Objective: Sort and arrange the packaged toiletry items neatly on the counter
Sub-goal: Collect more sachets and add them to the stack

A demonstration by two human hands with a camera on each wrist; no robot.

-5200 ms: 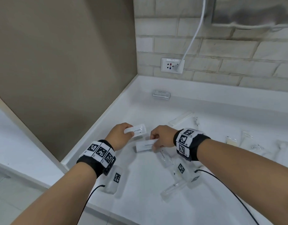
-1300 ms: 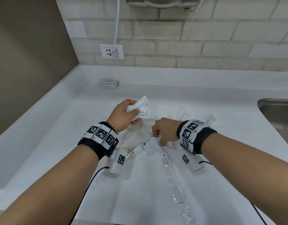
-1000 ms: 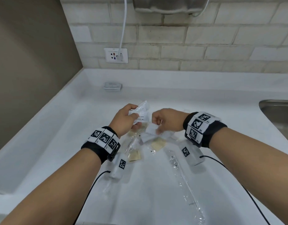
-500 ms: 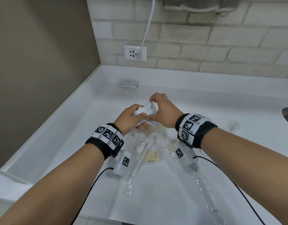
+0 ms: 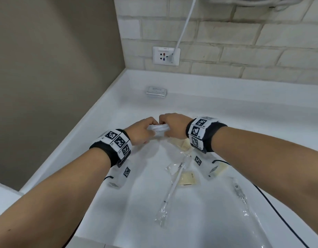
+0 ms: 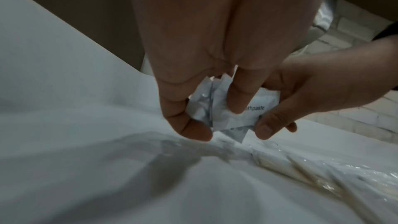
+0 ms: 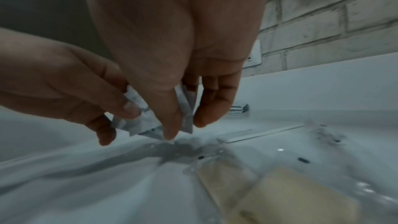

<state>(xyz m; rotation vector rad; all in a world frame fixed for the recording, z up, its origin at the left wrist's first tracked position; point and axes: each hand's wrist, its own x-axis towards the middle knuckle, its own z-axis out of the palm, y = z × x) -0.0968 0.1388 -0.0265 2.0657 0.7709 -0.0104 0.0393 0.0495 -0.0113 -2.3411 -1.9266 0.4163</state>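
Note:
Both hands hold one small stack of white toothpaste sachets (image 5: 159, 128) just above the white counter (image 5: 199, 212). My left hand (image 5: 143, 132) grips the stack's left end, and the sachets (image 6: 228, 108) show between its fingers. My right hand (image 5: 172, 125) pinches the right end, thumb in front of the sachets (image 7: 148, 120). Below the hands lie a wrapped toothbrush (image 5: 174, 187), beige packets (image 5: 187, 179) and a long clear-wrapped item (image 5: 242, 197).
A flat pile of white sachets (image 5: 156, 91) sits near the back corner, below a wall socket (image 5: 166, 56) with a white cable. The beige side wall (image 5: 56, 77) bounds the counter on the left. Black wrist cables trail over the counter's front part.
My right hand picked a sachet from the pile and brought it up to the left hand's stack. Both hands now hold the stack together, lower and flatter than half a second ago.

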